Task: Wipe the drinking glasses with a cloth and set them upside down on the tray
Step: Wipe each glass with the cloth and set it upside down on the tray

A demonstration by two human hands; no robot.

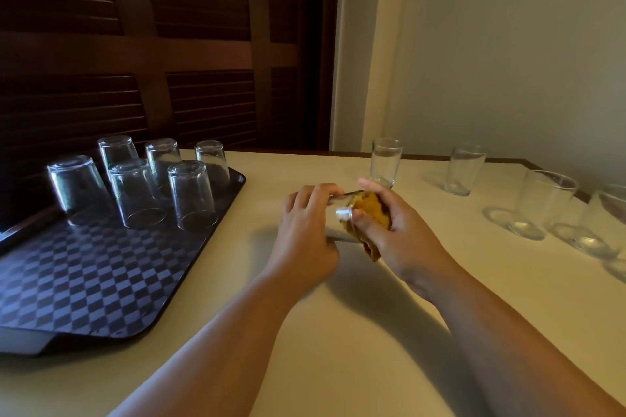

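Observation:
Over the middle of the table my left hand (306,230) grips a clear drinking glass (340,210) lying on its side. My right hand (393,230) holds a mustard-yellow cloth (371,213) pressed against the glass's open end, thumb on the rim. Most of the glass is hidden by my fingers. A dark checkered tray (84,278) lies at the left with several glasses (193,196) standing upside down along its far end. Several upright glasses (386,161) stand on the table at the right.
The table (338,349) is pale cream, with its far edge against a beige wall and dark wooden louvred doors (169,44) behind the tray. The tray's near half carries no glasses. The tray's near left corner overhangs a grey object.

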